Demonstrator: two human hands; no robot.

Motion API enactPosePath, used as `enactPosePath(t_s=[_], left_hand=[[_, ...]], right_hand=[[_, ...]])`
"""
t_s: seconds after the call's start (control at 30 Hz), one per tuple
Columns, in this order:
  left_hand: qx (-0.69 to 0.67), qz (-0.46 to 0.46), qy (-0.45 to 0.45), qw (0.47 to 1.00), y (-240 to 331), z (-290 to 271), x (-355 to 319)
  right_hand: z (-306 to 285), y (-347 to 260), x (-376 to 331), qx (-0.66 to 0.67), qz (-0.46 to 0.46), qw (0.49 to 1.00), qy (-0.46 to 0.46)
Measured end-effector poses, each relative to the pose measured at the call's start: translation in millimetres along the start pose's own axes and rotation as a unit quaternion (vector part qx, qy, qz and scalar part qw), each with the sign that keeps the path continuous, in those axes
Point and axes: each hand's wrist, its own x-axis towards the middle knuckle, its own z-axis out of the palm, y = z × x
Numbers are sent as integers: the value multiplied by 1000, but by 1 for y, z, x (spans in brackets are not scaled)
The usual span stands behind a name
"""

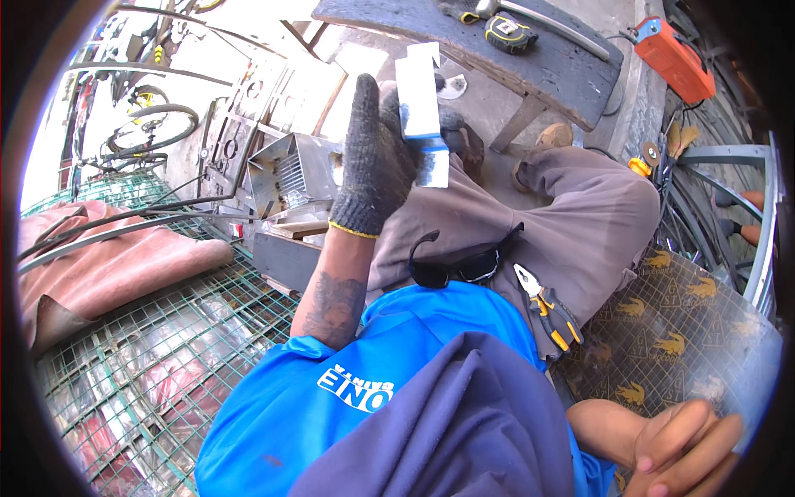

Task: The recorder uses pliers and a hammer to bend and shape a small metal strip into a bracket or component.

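My left hand (373, 161), in a dark knitted glove with a yellow cuff edge, is raised in front of my lap. One finger points up; the others are behind a small white-and-blue carton (419, 95) that it grips upright, with flaps standing out at both ends. Bare and at the lower right, my right hand (687, 451) has its fingers curled in; its palm is hidden, so anything inside cannot be made out. On my lap lie dark sunglasses (455, 269) and pliers (548, 311) with yellow-and-black handles.
A dark wooden bench (464, 37) ahead carries a tape measure (509, 33) and a hammer (563, 29). An orange case (675, 62) stands far right. To the left are a metal box (291, 174), green wire mesh (190, 331) and a brownish-pink sheet (124, 257).
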Motion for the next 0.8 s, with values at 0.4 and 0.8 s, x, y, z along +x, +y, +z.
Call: enactPosePath(t_s=[0.4, 0.8], left_hand=[[198, 108, -38, 973, 35, -11, -36], [496, -170, -32, 851, 53, -26, -91]], right_hand=[[46, 196, -37, -202, 433, 865, 155], [79, 241, -33, -250, 301, 900, 194]])
